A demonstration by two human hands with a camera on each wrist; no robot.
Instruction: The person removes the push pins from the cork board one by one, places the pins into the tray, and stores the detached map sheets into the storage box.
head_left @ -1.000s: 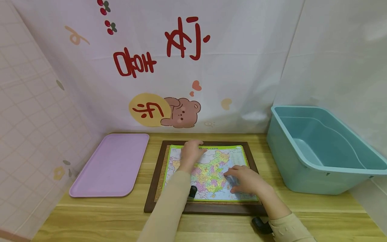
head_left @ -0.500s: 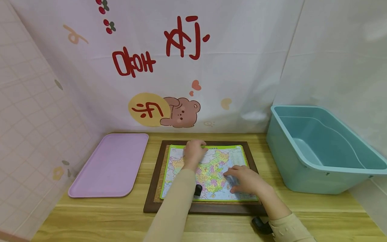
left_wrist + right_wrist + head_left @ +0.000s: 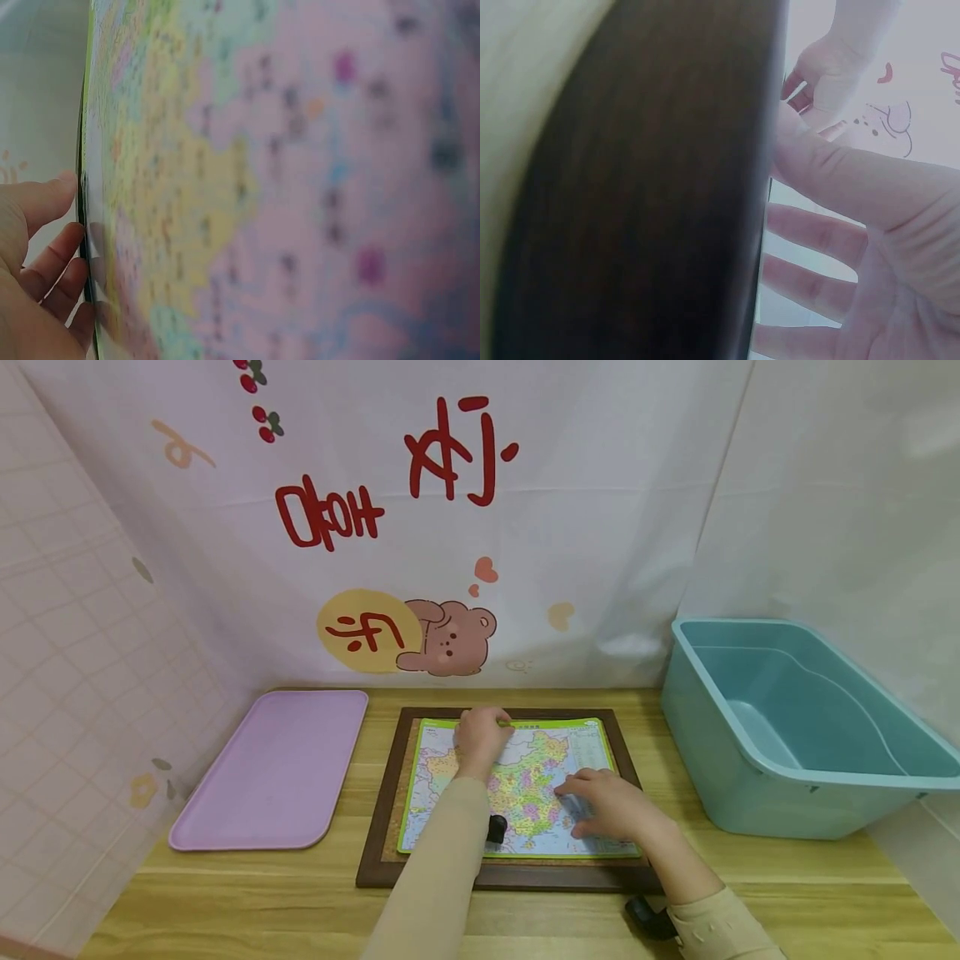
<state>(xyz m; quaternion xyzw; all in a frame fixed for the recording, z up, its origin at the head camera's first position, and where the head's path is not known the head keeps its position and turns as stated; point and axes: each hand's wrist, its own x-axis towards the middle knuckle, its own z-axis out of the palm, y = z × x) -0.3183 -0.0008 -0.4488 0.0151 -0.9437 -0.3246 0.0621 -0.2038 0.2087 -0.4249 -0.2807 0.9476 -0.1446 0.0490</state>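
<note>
A colourful printed map (image 3: 442,765) with a green border lies flat on a cork board (image 3: 408,781) edged by a dark brown frame (image 3: 378,827). Near the map's top edge, my left hand (image 3: 480,739) touches its surface with relaxed, slightly bent fingers. The left wrist view shows that hand (image 3: 41,277), fingertips against the map (image 3: 202,187). My right hand (image 3: 611,806) rests its spread fingertips on the map's right side. In the right wrist view the frame (image 3: 645,187) hides where the right hand's (image 3: 885,247) fingertips meet the map.
To the left on the wooden table (image 3: 225,910) lies a pink tray (image 3: 277,768). A teal plastic tub (image 3: 750,793) stands at the right. Behind the frame rises a printed white cloth (image 3: 600,543). Black wrist-worn pieces (image 3: 648,918) sit beside the wrists.
My left hand has slid a little to the right along the map's top edge, mostly in the first half second. The right hand has stayed in place.
</note>
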